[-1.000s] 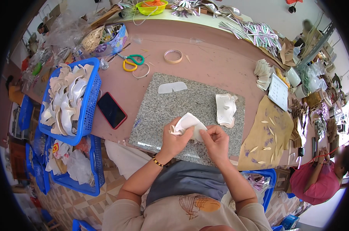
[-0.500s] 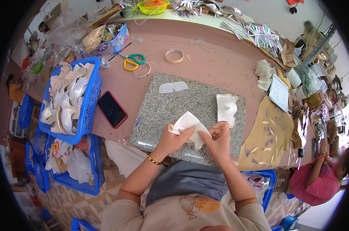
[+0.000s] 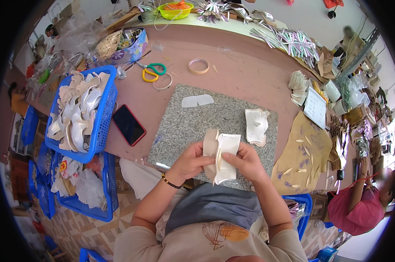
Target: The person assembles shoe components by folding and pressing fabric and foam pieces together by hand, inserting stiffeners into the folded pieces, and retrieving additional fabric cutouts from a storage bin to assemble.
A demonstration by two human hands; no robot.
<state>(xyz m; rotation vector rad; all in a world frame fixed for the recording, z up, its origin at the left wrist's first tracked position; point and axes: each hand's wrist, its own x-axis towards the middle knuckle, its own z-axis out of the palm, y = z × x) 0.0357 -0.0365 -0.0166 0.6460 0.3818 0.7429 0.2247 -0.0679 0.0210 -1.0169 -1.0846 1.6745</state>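
Observation:
Between my two hands is a cut leather piece (image 3: 229,144), white on one side and beige on the other, with a folded seam down its middle. My left hand (image 3: 189,162) pinches its beige half. My right hand (image 3: 248,162) grips the white half, thumb pressed beside the seam; its other fingers are behind the piece. Under them lies a speckled grey stone slab (image 3: 175,126). A stack of similar white pieces (image 3: 256,126) rests on the slab's right side, and a flat pale template-like piece (image 3: 197,100) sits near its far edge.
Left of the slab are a phone (image 3: 128,125) and a blue basket (image 3: 102,118) heaped with leather pieces. Scissors (image 3: 153,72) and a tape roll (image 3: 198,66) lie beyond it. Brown paper (image 3: 295,153) with small slivers is on the right, near a person in pink (image 3: 356,209).
The piece has been turned and opened out, so its beige half and middle seam now show. My right hand has moved slightly down and changed its grip.

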